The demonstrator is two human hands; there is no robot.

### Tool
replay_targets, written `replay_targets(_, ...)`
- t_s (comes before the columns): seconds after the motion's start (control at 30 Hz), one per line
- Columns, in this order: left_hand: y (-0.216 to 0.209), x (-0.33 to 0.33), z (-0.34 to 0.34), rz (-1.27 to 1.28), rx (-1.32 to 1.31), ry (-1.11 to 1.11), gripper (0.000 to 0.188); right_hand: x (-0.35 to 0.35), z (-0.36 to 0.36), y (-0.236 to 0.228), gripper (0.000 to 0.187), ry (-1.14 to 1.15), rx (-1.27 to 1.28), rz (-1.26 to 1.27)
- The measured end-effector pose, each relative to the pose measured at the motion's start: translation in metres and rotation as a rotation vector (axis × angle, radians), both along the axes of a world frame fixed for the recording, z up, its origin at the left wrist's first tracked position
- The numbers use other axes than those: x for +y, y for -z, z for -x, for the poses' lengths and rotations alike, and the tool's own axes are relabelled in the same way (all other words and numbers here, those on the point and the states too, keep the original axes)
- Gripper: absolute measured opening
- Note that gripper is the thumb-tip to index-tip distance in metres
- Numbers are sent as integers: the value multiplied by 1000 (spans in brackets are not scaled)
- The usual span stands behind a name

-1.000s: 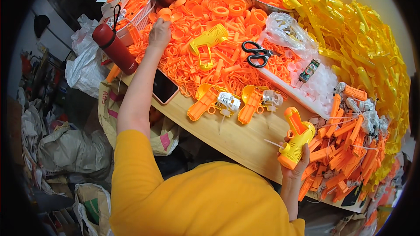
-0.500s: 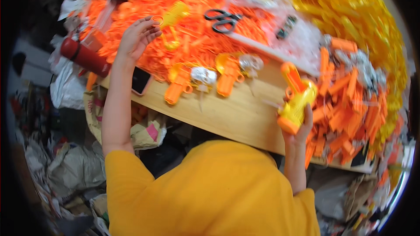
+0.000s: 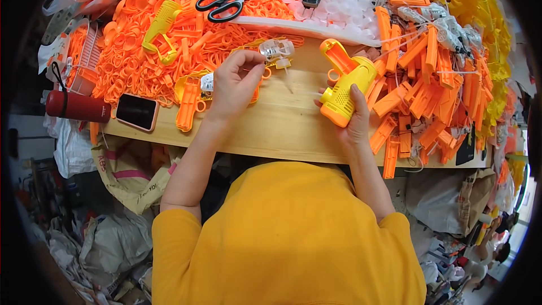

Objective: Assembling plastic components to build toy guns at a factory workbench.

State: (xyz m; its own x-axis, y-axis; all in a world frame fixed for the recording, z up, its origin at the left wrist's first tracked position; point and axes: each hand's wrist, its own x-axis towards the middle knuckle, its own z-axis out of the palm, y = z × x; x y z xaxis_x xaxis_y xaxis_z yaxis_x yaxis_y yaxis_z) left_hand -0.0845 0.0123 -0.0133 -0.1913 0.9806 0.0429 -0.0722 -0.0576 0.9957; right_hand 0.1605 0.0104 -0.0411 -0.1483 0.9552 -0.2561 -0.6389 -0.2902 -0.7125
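My right hand (image 3: 357, 116) is wrapped round a yellow-and-orange toy gun (image 3: 345, 95), held above the table's right half. An orange flap stands up at its top, beside an orange ring. My left hand (image 3: 240, 82) is closed in a pinch at mid-table; whatever lies between its fingertips is hidden. Just beyond these fingers lies a part-built toy gun with a clear gear housing (image 3: 276, 49), mostly covered by the hand. Left of my wrist rests another open half-shell with an orange handle (image 3: 188, 104) and a white inner part.
Orange rings and small parts (image 3: 130, 62) are heaped at the left, with a loose yellow shell (image 3: 161, 25) on top. Black scissors (image 3: 223, 5) lie at the back. A phone (image 3: 137, 112) and red flask (image 3: 78, 106) sit front left. Orange handles (image 3: 420, 73) pile at the right.
My left hand came right and nearer from the orange heap, where it held a small orange ring; its fingers have closed. The toy gun stays in my right hand. The whole view has shifted.
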Motion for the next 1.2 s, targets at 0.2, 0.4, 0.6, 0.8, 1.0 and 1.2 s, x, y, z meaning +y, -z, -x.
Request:
replay_targets(0.2,-11,-3,36,-169,742,-74,17,-10,-8,-6,57,43,-119,-67)
replay_targets(0.4,-14,-3,28,-302,964,242,24,-11,-7,-12,59,40,-65,-32)
replay_targets(0.6,-11,-9,14,-251,1174,113,18,-15,-7,-11,61,74,-60,-29)
replay_targets(0.8,-1,-10,14,-321,1218,54,17,-12,-7,-15,62,71,-49,-17)
replay_targets(1.0,-7,-22,-12,-390,688,106,12,-13,-3,-20,65,60,1,-21)
replay_targets(1.2,19,-25,-35,150,-473,212,23,-15,2,-29,65,18,42,-17)
